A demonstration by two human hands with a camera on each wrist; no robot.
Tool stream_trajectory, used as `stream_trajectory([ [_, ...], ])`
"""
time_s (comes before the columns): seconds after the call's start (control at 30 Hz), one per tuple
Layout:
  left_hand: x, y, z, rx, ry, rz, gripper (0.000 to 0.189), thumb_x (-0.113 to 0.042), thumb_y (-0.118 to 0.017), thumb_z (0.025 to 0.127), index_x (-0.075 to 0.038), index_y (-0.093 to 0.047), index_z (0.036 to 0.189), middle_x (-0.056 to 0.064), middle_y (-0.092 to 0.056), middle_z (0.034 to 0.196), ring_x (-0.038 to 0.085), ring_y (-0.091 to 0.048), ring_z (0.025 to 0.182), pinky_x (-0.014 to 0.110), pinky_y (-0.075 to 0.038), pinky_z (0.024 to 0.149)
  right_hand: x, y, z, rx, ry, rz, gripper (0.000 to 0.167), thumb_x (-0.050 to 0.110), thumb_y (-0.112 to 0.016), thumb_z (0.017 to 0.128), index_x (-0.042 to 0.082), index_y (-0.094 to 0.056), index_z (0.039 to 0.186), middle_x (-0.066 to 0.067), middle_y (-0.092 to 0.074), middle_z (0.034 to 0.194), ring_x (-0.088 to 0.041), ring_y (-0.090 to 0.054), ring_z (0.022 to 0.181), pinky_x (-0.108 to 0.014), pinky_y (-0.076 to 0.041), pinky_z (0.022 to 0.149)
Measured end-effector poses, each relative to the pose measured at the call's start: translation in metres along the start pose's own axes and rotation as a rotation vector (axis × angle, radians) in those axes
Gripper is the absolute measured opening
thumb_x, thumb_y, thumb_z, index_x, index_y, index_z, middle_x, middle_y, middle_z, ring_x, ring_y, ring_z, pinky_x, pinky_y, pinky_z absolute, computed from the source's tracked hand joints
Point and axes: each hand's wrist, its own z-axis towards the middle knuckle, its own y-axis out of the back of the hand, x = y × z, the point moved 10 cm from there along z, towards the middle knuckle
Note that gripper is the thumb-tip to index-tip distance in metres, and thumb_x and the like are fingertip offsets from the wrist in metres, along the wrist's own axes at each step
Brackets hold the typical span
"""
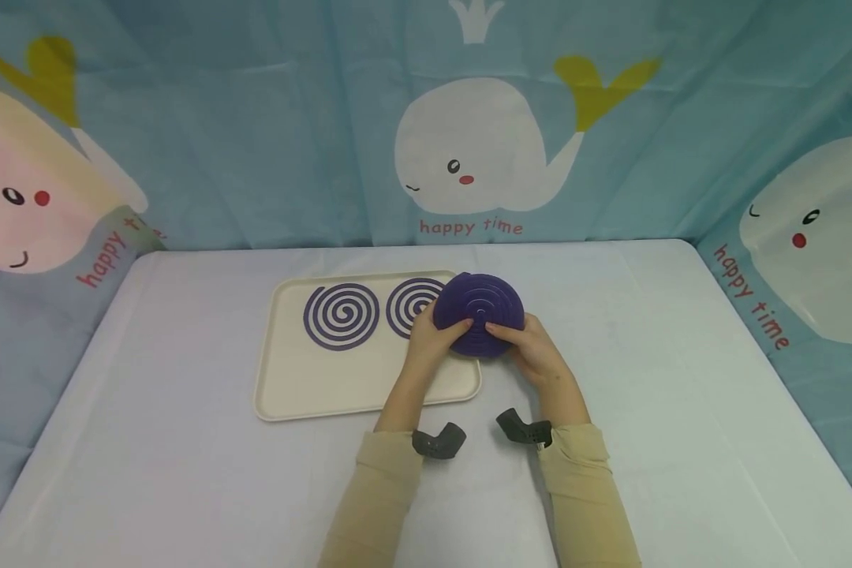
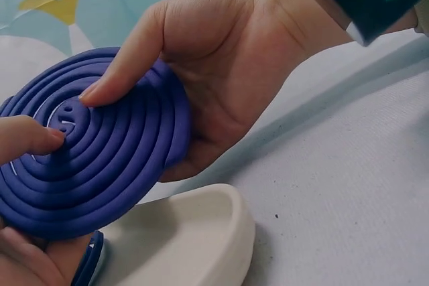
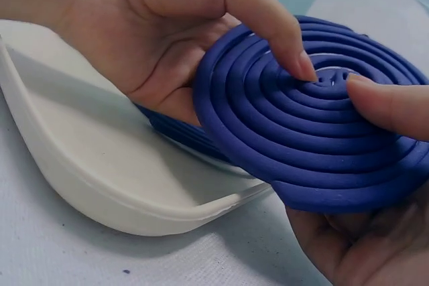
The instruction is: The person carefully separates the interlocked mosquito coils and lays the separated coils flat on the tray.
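In the head view both hands hold up a purple disc (image 1: 480, 293), a rope-like strand wound into a tight spiral. It is tilted toward the camera, above the right end of a cream tray (image 1: 312, 386). My left hand (image 1: 426, 339) grips its left edge and my right hand (image 1: 537, 355) its right edge. Both thumbs press near the spiral's centre, as the right wrist view shows on the disc (image 3: 268, 132); the other fingers support it from underneath, partly hidden. On the tray lie two looser purple spirals, one at left (image 1: 342, 314) and another partly covered by the left hand.
A white-covered table (image 1: 681, 394) carries the tray. Dark wrist mounts stick out from the left cuff (image 1: 440, 442) and the right cuff (image 1: 524, 430). Behind the table hangs a blue curtain (image 1: 255, 158) printed with whales; it continues along the right side.
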Motion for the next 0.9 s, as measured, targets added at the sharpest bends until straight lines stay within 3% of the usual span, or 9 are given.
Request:
stream_trajectory([
  [0.17, -0.002, 0.002, 0.000, -0.037, -0.003, 0.012, 0.053, -0.014, -0.076, 0.075, 0.004, -0.058, 0.121, 0.020, -0.062, 0.117, 0.033, -0.057, 0.111, 0.039, -0.043, 0.100, 0.001, -0.002, -0.001, 0.037, 0.022, 0.023, 0.031, -0.009, -0.055, 0.081, 0.005, -0.060, 0.108, 0.001, -0.067, 0.101, -0.011, -0.061, 0.098, -0.024, -0.048, 0.089],
  [0.3, -0.004, 0.002, 0.000, -0.029, -0.013, -0.018, 0.051, -0.014, -0.075, 0.076, 0.003, -0.059, 0.120, 0.019, -0.063, 0.116, 0.031, -0.058, 0.110, 0.037, -0.044, 0.099, -0.002, -0.004, -0.001, 0.066, 0.006, 0.031, 0.031, -0.008, -0.053, 0.082, 0.009, -0.062, 0.105, 0.001, -0.067, 0.101, -0.011, -0.061, 0.097, -0.025, -0.048, 0.089],
  [0.47, -0.003, -0.004, -0.003, 0.084, 0.005, -0.126, 0.049, -0.016, -0.071, 0.081, -0.001, -0.057, 0.125, 0.014, -0.062, 0.121, 0.026, -0.056, 0.115, 0.035, -0.041, 0.102, -0.006, -0.003, -0.001, 0.069, -0.019, 0.080, 0.031, -0.007, -0.050, 0.084, 0.011, -0.061, 0.106, 0.003, -0.065, 0.104, -0.011, -0.058, 0.101, -0.024, -0.045, 0.092],
  [0.57, -0.002, -0.011, -0.004, 0.166, 0.025, -0.188, 0.047, -0.019, -0.067, 0.086, -0.002, -0.055, 0.128, 0.012, -0.061, 0.123, 0.024, -0.055, 0.117, 0.033, -0.040, 0.103, -0.005, -0.002, -0.001, 0.090, -0.010, 0.169, 0.031, -0.007, -0.046, 0.088, 0.011, -0.061, 0.108, 0.002, -0.064, 0.108, -0.012, -0.057, 0.105, -0.025, -0.044, 0.095],
  [0.67, -0.004, -0.018, -0.006, 0.232, 0.019, -0.285, 0.044, -0.016, -0.061, 0.090, 0.003, -0.052, 0.129, 0.018, -0.059, 0.125, 0.028, -0.056, 0.116, 0.036, -0.043, 0.100, -0.001, -0.002, -0.002, 0.123, -0.004, 0.270, 0.035, -0.008, -0.037, 0.092, 0.009, -0.063, 0.108, 0.000, -0.065, 0.109, -0.012, -0.059, 0.104, -0.027, -0.045, 0.094],
  [0.77, -0.007, -0.021, -0.007, 0.274, 0.007, -0.374, 0.040, -0.012, -0.054, 0.094, 0.008, -0.050, 0.128, 0.024, -0.058, 0.123, 0.028, -0.060, 0.109, 0.036, -0.049, 0.093, 0.001, -0.001, -0.003, 0.143, -0.016, 0.359, 0.041, -0.009, -0.030, 0.094, 0.009, -0.065, 0.107, -0.002, -0.066, 0.106, -0.014, -0.062, 0.099, -0.028, -0.049, 0.089],
  [0.9, -0.009, -0.020, -0.008, 0.278, -0.004, -0.406, 0.037, -0.013, -0.049, 0.096, 0.012, -0.052, 0.123, 0.022, -0.064, 0.111, 0.016, -0.066, 0.090, 0.030, -0.055, 0.080, 0.004, -0.002, -0.005, 0.160, -0.026, 0.435, 0.044, -0.008, -0.026, 0.096, 0.008, -0.066, 0.105, -0.004, -0.068, 0.102, -0.015, -0.063, 0.094, -0.029, -0.050, 0.085],
])
